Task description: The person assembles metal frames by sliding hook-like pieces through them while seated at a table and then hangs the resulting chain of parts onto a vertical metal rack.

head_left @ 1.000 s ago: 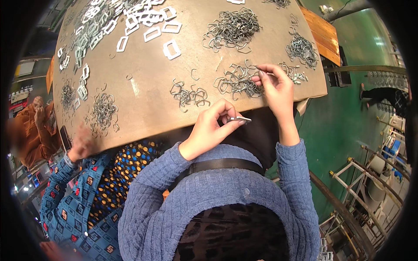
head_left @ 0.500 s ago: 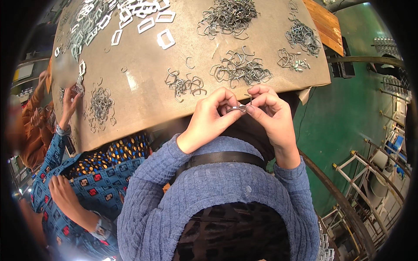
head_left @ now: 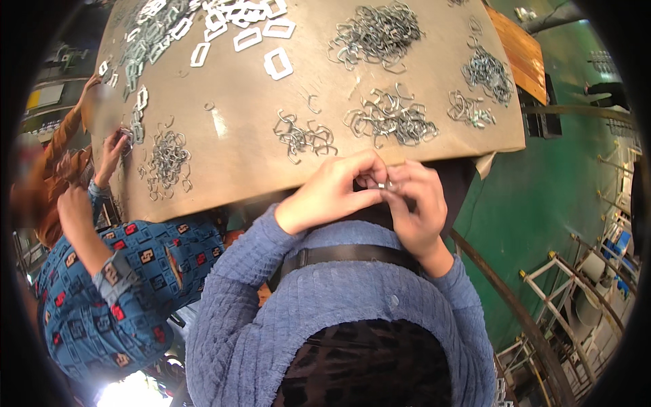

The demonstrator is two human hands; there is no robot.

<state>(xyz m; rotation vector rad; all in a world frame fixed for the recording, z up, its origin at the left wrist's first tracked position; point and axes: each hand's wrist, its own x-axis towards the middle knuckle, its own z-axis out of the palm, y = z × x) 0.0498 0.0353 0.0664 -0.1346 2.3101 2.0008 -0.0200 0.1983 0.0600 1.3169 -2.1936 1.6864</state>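
Observation:
Just off the table's front edge, my two hands meet over my lap. My left hand (head_left: 342, 184) pinches a small shiny metal piece (head_left: 382, 186) between thumb and forefinger; its full shape is hidden by the fingers. My right hand (head_left: 418, 203) has its fingertips closed at the same piece, slightly blurred. Beyond my hands on the table lie a small heap of bent metal hooks (head_left: 303, 136) and a larger heap of hooks (head_left: 393, 122).
The brown-covered table (head_left: 230, 156) holds another hook pile (head_left: 376, 37), a darker pile (head_left: 487, 74) at right and white rectangular frames (head_left: 278, 63) at far left. A co-worker in a blue patterned garment (head_left: 135, 264) sits close on my left. Metal racks (head_left: 563, 278) stand right.
My right fingers have closed in on the metal piece, and the thin pin seen upright between them no longer shows. The view has shifted slightly. The co-worker's near arm has risen.

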